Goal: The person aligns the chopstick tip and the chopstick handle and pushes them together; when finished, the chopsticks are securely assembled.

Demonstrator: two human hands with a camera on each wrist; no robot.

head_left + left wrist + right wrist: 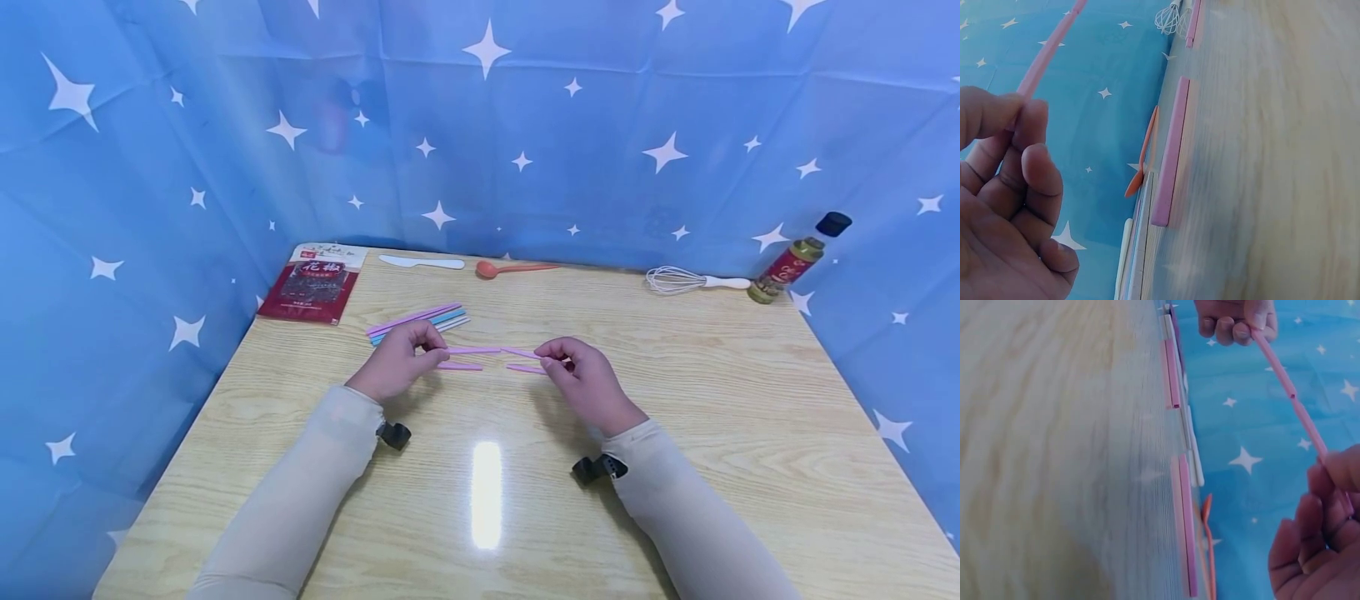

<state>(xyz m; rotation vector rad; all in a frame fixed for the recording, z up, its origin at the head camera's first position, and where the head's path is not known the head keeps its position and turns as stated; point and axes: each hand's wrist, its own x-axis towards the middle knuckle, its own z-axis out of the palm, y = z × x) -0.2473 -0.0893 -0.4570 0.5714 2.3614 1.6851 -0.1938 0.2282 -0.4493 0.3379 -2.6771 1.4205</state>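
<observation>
My left hand (401, 362) pinches a slim pink chopstick piece (476, 350) between thumb and forefinger, its other fingers loosely bent in the left wrist view. Opposite it, my right hand (588, 383) pinches a second pink chopstick piece (519, 353). Both are raised above the table, and their inner ends meet end to end at a slight angle; in the right wrist view the left piece's end (1292, 395) looks hollow. Below them on the tabletop lie two more pink pieces, the left one (463, 367) and the right one (525, 368), with a gap between.
Behind my left hand lies a bunch of pink, blue and white sticks (450, 317). Along the back edge are a red spice packet (307, 292), a white knife (423, 262), an orange spoon (487, 269), a whisk (675, 281) and an oil bottle (787, 267). A starry blue curtain (525, 108) surrounds the table.
</observation>
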